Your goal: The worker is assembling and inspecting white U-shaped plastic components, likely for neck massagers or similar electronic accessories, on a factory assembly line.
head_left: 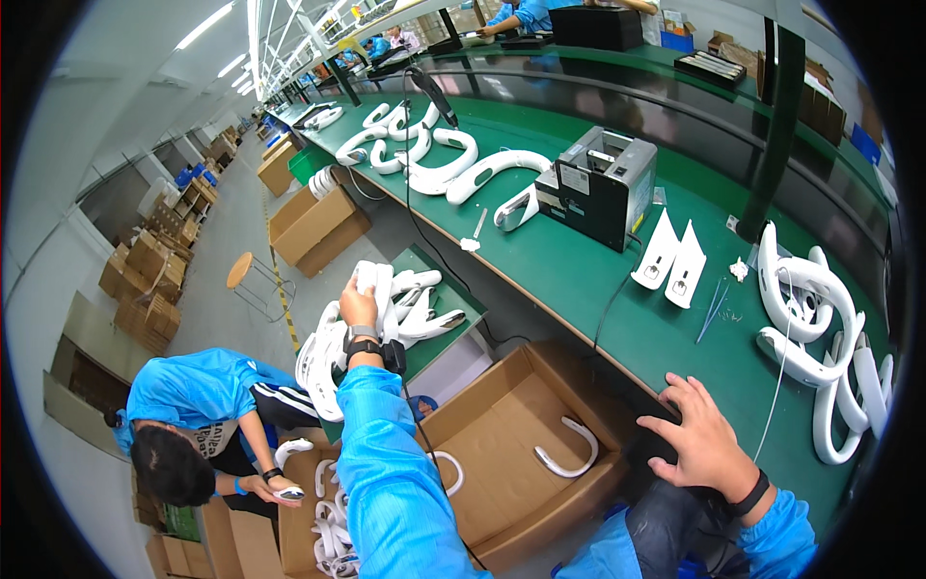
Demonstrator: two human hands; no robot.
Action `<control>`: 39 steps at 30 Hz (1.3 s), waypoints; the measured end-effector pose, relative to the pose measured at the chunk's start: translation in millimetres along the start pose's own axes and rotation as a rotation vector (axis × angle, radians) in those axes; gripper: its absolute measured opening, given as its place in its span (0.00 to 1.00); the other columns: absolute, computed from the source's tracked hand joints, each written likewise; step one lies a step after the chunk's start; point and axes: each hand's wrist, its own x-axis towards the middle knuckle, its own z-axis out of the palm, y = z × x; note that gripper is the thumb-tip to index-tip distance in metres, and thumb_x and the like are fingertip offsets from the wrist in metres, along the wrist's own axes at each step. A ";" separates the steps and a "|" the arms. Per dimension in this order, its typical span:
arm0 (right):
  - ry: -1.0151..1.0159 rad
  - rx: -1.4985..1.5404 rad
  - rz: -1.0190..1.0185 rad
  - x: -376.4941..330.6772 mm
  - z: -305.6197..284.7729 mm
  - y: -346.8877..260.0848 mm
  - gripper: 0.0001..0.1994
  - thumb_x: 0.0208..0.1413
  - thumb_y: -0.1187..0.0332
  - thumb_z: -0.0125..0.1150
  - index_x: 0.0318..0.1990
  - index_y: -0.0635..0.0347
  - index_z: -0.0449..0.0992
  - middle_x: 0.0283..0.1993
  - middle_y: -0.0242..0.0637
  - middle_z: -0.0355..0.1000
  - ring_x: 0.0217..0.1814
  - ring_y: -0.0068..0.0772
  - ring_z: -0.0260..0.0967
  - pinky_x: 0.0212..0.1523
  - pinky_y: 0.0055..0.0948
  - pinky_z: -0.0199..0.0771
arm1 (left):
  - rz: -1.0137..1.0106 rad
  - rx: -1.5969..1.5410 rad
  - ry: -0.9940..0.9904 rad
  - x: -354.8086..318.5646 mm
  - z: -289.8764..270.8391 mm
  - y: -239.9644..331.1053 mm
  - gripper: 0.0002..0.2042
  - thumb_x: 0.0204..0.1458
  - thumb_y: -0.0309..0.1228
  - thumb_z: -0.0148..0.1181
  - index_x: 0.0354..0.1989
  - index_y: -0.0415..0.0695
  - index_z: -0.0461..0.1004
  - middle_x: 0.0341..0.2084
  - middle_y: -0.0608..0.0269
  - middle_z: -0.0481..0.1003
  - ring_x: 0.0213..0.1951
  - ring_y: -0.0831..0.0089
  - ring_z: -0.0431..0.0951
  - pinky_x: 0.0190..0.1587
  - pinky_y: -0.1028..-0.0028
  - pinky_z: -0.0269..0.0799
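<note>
My left hand (360, 307) reaches out to a small green side table and is closed on a white plastic part (370, 278). Around that hand lies a pile of similar white curved parts (422, 314); where the held part ends among them is hard to make out. At the edge of the long green bench, my right hand (702, 436) is open, fingers spread, holding nothing. Nearest to it on the bench are blue tweezers (713, 310), two white flat-faced parts (672, 263) and a stack of white curved parts (810, 318) with a thin white cord.
A black-and-grey boxy device (600, 188) stands on the bench (540, 275), with more curved parts (424, 159) beyond. A black handheld tool (432, 96) hangs above. Below me, a large cardboard box (511, 482) holds a few curved parts. A co-worker (193, 415) sits bent over at left.
</note>
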 end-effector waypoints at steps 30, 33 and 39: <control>0.043 0.015 -0.015 -3.5 1.6 -2.3 0.26 0.33 0.63 0.69 0.47 0.51 0.77 0.52 0.48 0.64 0.66 0.54 0.55 0.68 0.54 0.53 | -0.131 -0.023 0.078 10.6 4.4 -77.3 0.20 0.50 0.36 0.65 0.44 0.29 0.76 0.35 0.45 0.80 0.38 0.58 0.81 0.42 0.65 0.73; 0.050 0.030 0.004 -2.1 3.5 1.8 0.26 0.33 0.64 0.69 0.47 0.52 0.77 0.53 0.47 0.63 0.66 0.54 0.55 0.68 0.54 0.53 | -0.157 -0.307 -0.144 18.5 -13.3 -82.2 0.21 0.50 0.35 0.65 0.47 0.31 0.74 0.36 0.52 0.80 0.36 0.64 0.80 0.39 0.66 0.75; 0.065 0.041 0.023 -2.1 7.0 9.3 0.26 0.32 0.65 0.69 0.46 0.52 0.77 0.53 0.45 0.63 0.67 0.51 0.55 0.69 0.53 0.54 | -0.372 -0.375 -0.323 -4.9 -4.6 -86.9 0.23 0.52 0.37 0.64 0.54 0.40 0.71 0.40 0.59 0.77 0.37 0.68 0.78 0.37 0.69 0.75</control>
